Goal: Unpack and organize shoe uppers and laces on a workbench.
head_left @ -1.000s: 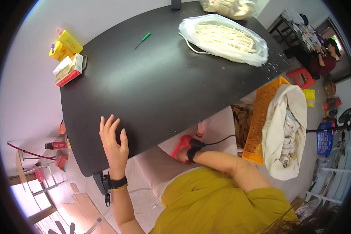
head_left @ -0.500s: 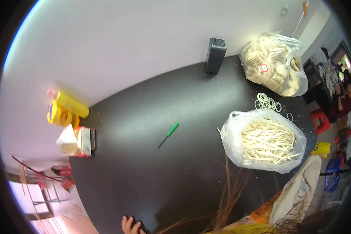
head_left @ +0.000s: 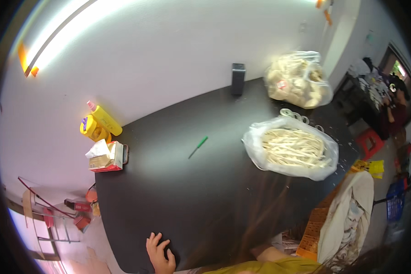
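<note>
My left hand (head_left: pixel 159 254) rests on the near left edge of the black table (head_left: pixel 169 196), fingers spread and holding nothing. My right hand is out of sight; a yellow-green garment (head_left: pixel 274 266) and a patch of bare skin show at the lower edge. A screwdriver (head_left: pixel 198 147) with a green handle and dark shaft lies mid-table, well beyond my left hand. To its right, a white plastic bag (head_left: pixel 255 148) stands with its mouth wide, full of cream-coloured strips (head_left: pixel 296 148). Behind that bag lie several pale rings (head_left: pixel 293 114).
At the far right sits a stuffed clear bag (head_left: pixel 296 82), with a dark grey box-shaped device (head_left: pixel 238 80) beside it. On the left stand a tissue box (head_left: pixel 108 157), a yellow spray bottle (head_left: pixel 106 119) and a yellow tub (head_left: pixel 93 130). An orange crate (head_left: pixel 312 230) and white sack (head_left: pixel 340 223) stand lower right.
My view has tilted upward, bringing in more wall and a bright light tube. More of my left hand now shows on the table, fingers more spread. The tabletop things look unmoved.
</note>
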{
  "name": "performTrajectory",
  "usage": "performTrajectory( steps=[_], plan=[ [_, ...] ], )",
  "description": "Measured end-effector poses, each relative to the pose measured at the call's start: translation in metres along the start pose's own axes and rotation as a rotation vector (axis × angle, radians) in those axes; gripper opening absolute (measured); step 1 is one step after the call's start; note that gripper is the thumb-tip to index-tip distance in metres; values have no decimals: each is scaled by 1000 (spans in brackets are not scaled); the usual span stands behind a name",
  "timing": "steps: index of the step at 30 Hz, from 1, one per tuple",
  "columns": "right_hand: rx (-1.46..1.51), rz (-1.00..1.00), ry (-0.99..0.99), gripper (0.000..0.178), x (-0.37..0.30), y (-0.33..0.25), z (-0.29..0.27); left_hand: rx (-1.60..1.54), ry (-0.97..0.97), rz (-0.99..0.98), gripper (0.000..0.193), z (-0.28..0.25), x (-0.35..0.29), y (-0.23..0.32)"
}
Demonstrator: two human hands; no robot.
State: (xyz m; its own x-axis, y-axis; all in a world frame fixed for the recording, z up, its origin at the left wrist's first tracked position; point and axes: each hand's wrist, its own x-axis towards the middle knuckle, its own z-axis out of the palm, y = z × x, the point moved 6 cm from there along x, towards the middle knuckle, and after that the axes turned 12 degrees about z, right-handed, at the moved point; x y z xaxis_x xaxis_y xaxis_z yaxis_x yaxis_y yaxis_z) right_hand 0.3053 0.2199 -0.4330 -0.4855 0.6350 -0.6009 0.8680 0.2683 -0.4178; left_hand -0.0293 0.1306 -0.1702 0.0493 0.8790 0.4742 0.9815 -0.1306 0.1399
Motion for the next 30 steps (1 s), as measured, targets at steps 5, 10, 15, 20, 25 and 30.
performTrajectory(
  steps=[5,10,15,20,25,30],
  plan=[
    [85,-11,70,41,12,6,3,-254,-41,-372,31,-8,5,21],
    [380,-77,106,41,-9,0,-16,-474,55,-432,29,-25,11,33],
    [659,-39,-222,37,-148,-47,-132,-456,65,-355,27,-76,20,36],
    [579,-418,242,25,-230,-119,-318,-89,142,-348,29,-174,11,29],
    [355,-544,736,17,-158,-231,-429,-68,414,-337,29,-234,3,-17],
    [-212,-675,869,32,59,-267,-403,-285,516,-546,23,-195,46,-116]
  ],
)
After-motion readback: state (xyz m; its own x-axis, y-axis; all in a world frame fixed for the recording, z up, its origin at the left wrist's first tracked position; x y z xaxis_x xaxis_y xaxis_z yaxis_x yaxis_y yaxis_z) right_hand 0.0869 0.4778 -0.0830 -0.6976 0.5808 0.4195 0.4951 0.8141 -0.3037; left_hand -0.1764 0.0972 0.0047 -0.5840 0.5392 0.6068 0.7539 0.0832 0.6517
